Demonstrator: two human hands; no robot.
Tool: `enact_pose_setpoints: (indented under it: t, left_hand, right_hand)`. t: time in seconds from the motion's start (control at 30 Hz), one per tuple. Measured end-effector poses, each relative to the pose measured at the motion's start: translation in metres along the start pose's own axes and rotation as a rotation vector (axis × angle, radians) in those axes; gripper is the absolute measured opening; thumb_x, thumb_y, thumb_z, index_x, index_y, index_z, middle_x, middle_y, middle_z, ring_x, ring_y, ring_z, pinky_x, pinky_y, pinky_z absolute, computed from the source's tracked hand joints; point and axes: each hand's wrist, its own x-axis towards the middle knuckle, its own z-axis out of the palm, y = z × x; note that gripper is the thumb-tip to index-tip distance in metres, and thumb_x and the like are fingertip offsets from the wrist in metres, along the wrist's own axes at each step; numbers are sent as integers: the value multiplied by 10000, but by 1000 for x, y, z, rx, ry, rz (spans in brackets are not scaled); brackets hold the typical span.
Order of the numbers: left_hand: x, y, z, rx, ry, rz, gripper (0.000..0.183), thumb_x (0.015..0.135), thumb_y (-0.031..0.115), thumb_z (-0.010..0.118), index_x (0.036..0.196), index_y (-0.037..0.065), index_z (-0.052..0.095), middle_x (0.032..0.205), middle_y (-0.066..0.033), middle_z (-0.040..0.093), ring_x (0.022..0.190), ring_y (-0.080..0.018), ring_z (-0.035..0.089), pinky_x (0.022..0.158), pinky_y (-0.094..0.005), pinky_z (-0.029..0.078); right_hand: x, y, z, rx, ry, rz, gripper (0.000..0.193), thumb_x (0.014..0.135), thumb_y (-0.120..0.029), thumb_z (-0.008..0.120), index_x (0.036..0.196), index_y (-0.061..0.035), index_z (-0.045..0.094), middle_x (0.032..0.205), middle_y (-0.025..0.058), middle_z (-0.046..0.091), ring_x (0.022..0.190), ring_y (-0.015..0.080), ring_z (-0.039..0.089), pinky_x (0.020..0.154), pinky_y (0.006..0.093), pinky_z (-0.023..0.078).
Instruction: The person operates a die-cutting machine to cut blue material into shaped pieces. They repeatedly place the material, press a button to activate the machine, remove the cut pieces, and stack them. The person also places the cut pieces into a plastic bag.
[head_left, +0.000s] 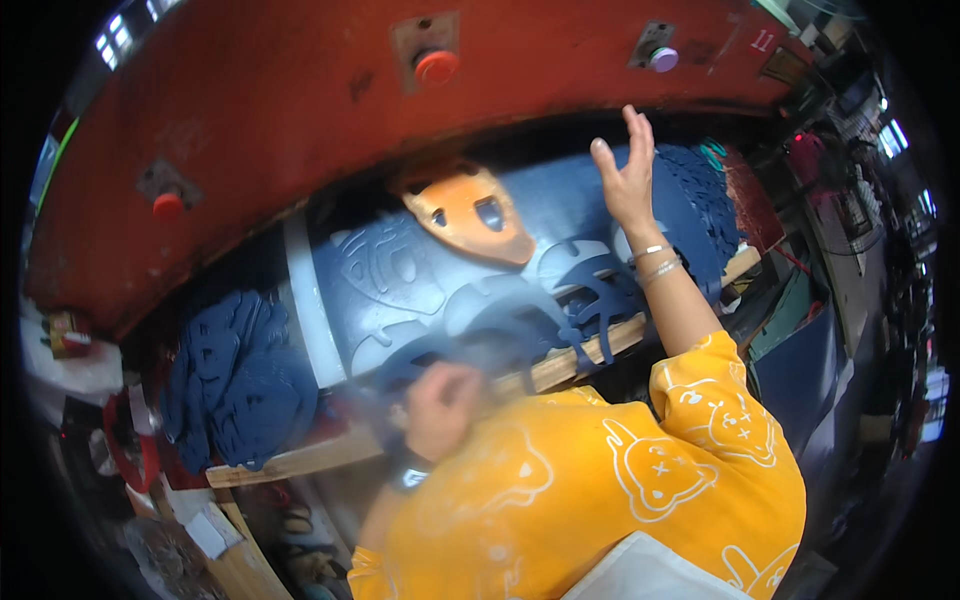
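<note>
My right hand [630, 175] is raised over the far right part of a dark blue sheet [400, 235], fingers spread and nothing in them. My left hand [440, 405] is smeared by motion near the sheet's front edge. Its fingers look curled, but whether they hold anything is unclear; a dark blurred shape lies beside it. An orange shield-shaped cutting die [478, 238] with cut-out holes lies on the sheet, between the hands and the machine. Curved cut-outs leave loose strips [595, 310] along the sheet's near edge. Left of the die, cut outlines [385, 265] show in the sheet.
A red machine beam [290, 110] spans the far side, carrying a red button [437, 67], another red button [168, 206] and a pale button [663, 60]. Cut blue pieces [240, 375] are heaped at left, more blue pieces [705, 200] at right. A wooden strip [290, 455] edges the front.
</note>
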Motion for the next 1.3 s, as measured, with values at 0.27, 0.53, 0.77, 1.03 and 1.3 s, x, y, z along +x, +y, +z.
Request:
enact_pose_setpoints:
  t: [0.27, 0.53, 0.77, 1.03, 1.3]
  left_hand:
    - [89, 23, -27, 401, 233, 342, 155, 785, 54, 683, 700, 9, 561, 653, -124, 551, 585, -286, 537, 550, -350, 419]
    - [128, 73, -6, 659, 338, 330, 288, 817, 183, 684, 633, 20, 534, 628, -133, 550, 592, -324, 545, 549, -410, 404]
    - [131, 84, 9, 845, 387, 235, 333, 828, 259, 673, 618, 37, 542, 653, -125, 562, 654, -330, 570, 591, -433, 426]
    - [124, 57, 15, 878, 446, 254, 277, 854, 239, 644, 688, 17, 625, 778, -141, 554, 797, -332, 538, 709, -438, 419]
    - [124, 22, 20, 834, 470, 315, 350, 886, 226, 611, 636, -3, 525, 727, -161, 502, 765, -355, 512, 693, -454, 395]
  right_hand:
    - [219, -2, 15, -125, 596, -45, 751, 888, -382, 577, 1451, -11, 247, 1465, 305, 227, 1378, 440, 188, 1119, 530, 175]
    - [165, 12, -70, 65, 365, 37, 710, 875, -294, 604, 1430, 3, 274, 1443, 260, 298, 1354, 402, 255, 1114, 481, 212]
    - [39, -17, -122, -214, -835, -302, 212, 811, -288, 644, 949, -131, 677, 1020, 64, 623, 1007, 273, 556, 834, 412, 430]
    - [2, -21, -88, -354, -696, -415, 199, 855, -271, 551, 866, -109, 667, 902, 60, 586, 969, 234, 554, 875, 492, 371]
    - [-21, -7, -74, -327, -563, -487, 170, 825, -197, 536, 787, -62, 631, 870, 105, 564, 900, 266, 545, 881, 493, 364]
